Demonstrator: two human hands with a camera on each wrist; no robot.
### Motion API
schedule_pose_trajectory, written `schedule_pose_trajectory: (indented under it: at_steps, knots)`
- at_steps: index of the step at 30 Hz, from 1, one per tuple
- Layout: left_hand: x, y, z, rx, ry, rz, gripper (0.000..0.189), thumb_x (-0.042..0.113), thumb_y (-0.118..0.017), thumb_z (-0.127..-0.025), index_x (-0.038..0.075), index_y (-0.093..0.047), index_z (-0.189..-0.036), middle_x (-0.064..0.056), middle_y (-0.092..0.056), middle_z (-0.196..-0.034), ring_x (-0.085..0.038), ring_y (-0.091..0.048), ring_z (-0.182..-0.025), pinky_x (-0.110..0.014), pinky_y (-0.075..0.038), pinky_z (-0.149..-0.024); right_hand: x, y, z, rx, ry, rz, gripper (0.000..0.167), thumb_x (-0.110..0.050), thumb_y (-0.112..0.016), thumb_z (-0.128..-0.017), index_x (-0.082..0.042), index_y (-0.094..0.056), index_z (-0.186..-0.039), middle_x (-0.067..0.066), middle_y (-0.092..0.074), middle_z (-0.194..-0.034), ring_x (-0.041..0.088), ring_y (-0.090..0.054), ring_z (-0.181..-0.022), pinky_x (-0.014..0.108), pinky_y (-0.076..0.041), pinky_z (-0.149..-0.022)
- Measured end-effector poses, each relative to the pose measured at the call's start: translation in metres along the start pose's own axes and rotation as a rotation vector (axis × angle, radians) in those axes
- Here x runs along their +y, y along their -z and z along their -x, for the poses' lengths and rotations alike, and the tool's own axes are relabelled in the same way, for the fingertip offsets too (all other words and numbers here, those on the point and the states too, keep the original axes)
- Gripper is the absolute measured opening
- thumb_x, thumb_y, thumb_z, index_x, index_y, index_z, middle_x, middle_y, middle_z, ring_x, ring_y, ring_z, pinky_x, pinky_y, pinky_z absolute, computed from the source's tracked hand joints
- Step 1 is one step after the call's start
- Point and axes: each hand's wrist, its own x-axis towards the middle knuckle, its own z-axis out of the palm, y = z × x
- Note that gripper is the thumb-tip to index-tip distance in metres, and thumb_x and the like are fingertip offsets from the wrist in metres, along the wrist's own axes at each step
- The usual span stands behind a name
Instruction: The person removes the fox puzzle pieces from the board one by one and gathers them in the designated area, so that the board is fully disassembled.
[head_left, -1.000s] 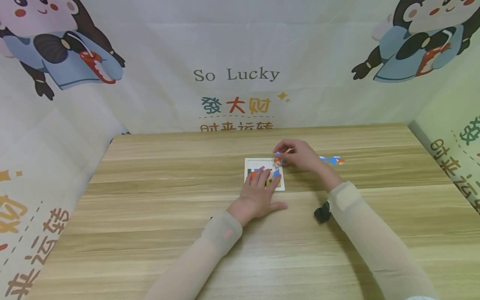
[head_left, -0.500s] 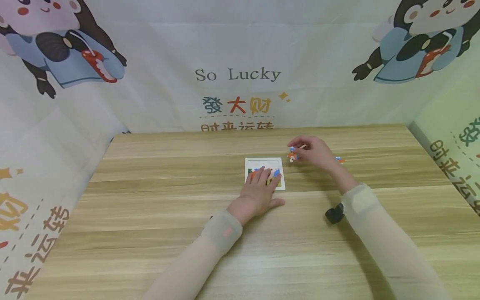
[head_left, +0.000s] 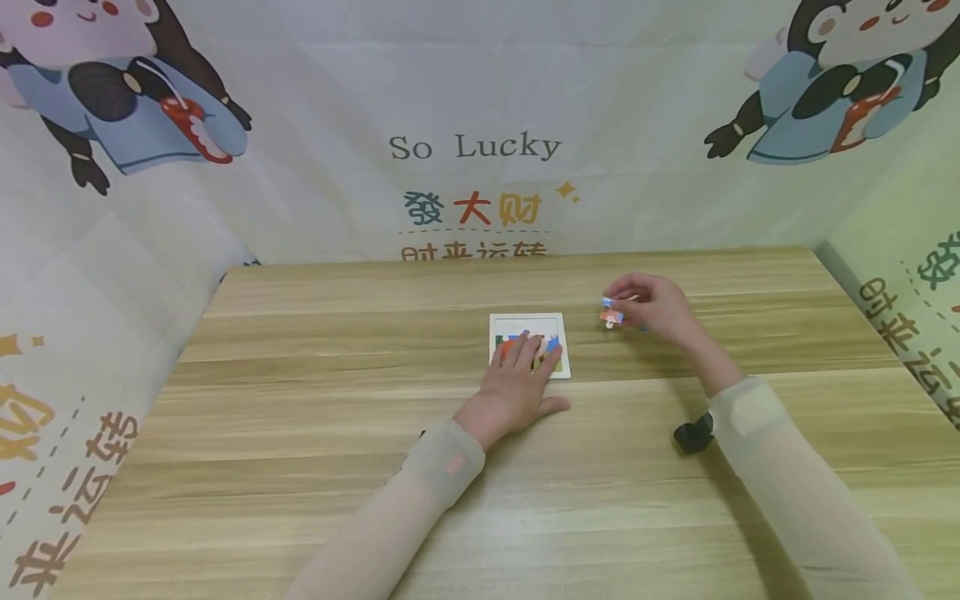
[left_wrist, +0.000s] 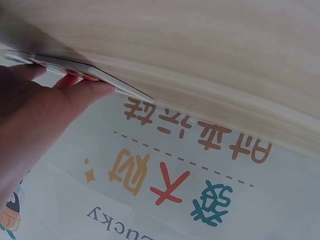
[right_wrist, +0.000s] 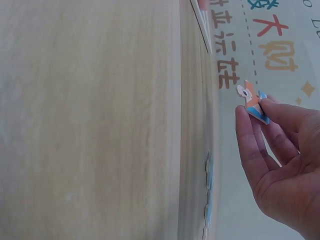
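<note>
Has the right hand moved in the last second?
Yes. Against the tray, the right hand has moved rightward, taking the pinched piece from the tray's right edge to well clear of it.

The puzzle tray (head_left: pixel 517 325), square and white-bordered, lies flat just right of centre in the head view. Multicoloured assembled pieces (head_left: pixel 553 344) occupy its lower part, partly covered by the left hand (head_left: pixel 513 392); the upper part shows bare white. One puzzle piece (right_wrist: pixel 252 97), orange and blue with a white tab, is pinched by the right hand (head_left: pixel 660 308), raised and tilted. Loose pieces (right_wrist: pixel 209 172), blue-faced, lie edge-on at lower right of centre in the right wrist view.
</note>
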Motion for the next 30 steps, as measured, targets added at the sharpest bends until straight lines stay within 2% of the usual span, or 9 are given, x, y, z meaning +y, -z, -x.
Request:
schedule_pose_trajectory:
  at_steps: [7, 14, 20, 22, 26, 30]
  knots:
    - [0.0, 0.001, 0.001, 0.001, 0.0, 0.01, 0.078, 0.062, -0.041, -0.099, 0.026, -0.013, -0.162, -0.007, -0.015, -0.167, -0.027, -0.005, -0.158, -0.048, -0.011, -0.127, 0.005, 0.011, 0.006, 0.027, -0.031, 0.031, 0.026, -0.01, -0.058, -0.1, 0.004, -0.063, -0.121, 0.024, -0.065, -0.118, -0.004, -0.064, -0.079, 0.023, -0.06, -0.073]
    - [0.0, 0.001, 0.002, -0.002, -0.001, 0.01, 0.078, 0.063, -0.04, -0.099, 0.026, -0.011, -0.162, -0.007, -0.014, -0.168, -0.027, -0.005, -0.158, -0.048, -0.011, -0.128, 0.012, 0.024, 0.011, 0.049, -0.041, 0.016, 0.029, -0.013, -0.061, -0.099, 0.005, -0.063, -0.121, 0.001, -0.071, -0.103, -0.005, -0.065, -0.076, 0.022, -0.06, -0.072]
    - [0.0, 0.001, 0.001, 0.003, -0.006, 0.009, 0.079, 0.064, -0.04, -0.099, 0.026, -0.012, -0.162, -0.007, -0.014, -0.168, -0.027, -0.005, -0.158, -0.049, -0.011, -0.127, 0.019, 0.034, 0.017, 0.076, -0.028, 0.054, 0.031, -0.016, -0.06, -0.1, 0.005, -0.063, -0.123, 0.01, -0.071, -0.106, -0.005, -0.064, -0.075, 0.023, -0.059, -0.069]
    - [0.0, 0.001, 0.001, 0.006, -0.008, 0.01, 0.079, 0.064, -0.041, -0.099, 0.026, -0.013, -0.162, -0.007, -0.015, -0.168, -0.027, -0.006, -0.158, -0.049, -0.012, -0.127, 0.022, 0.037, 0.019, 0.088, -0.034, 0.051, 0.031, -0.017, -0.06, -0.1, 0.005, -0.063, -0.123, 0.005, -0.071, -0.102, -0.005, -0.064, -0.076, 0.022, -0.059, -0.07]
    - [0.0, 0.001, 0.002, 0.008, -0.008, 0.016, 0.079, 0.063, -0.042, -0.098, 0.026, -0.014, -0.162, -0.007, -0.015, -0.168, -0.027, -0.006, -0.158, -0.049, -0.012, -0.127, 0.027, 0.042, 0.021, 0.112, -0.04, 0.044, 0.032, -0.017, -0.061, -0.099, 0.006, -0.063, -0.121, -0.015, -0.068, -0.089, -0.007, -0.062, -0.076, 0.02, -0.058, -0.069]
    - [0.0, 0.0, 0.001, 0.009, -0.009, 0.016, 0.079, 0.063, -0.042, -0.098, 0.026, -0.014, -0.162, -0.007, -0.015, -0.168, -0.027, -0.006, -0.158, -0.049, -0.012, -0.127, 0.031, 0.047, 0.024, 0.136, -0.031, 0.034, 0.031, -0.015, -0.061, -0.099, 0.009, -0.062, -0.12, -0.025, -0.062, -0.082, -0.007, -0.06, -0.075, 0.017, -0.057, -0.068]
